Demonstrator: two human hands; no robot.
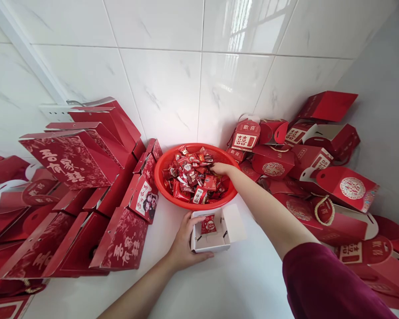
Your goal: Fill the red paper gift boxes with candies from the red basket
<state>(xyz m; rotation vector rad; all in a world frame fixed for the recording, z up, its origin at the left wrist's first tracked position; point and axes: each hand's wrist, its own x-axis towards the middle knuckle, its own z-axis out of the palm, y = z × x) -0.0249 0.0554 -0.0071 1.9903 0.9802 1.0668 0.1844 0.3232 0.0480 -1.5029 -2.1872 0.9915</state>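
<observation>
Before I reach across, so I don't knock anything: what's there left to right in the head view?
Upper lettered red box, box with cartoon couple, red basket of wrapped sweets, small cream-labelled box, grey side wall.

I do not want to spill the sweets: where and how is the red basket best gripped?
I would take the red basket two-handed by its rim, at near left and near right, from the front: the wall is close behind, and red boxes crowd both sides.
</observation>
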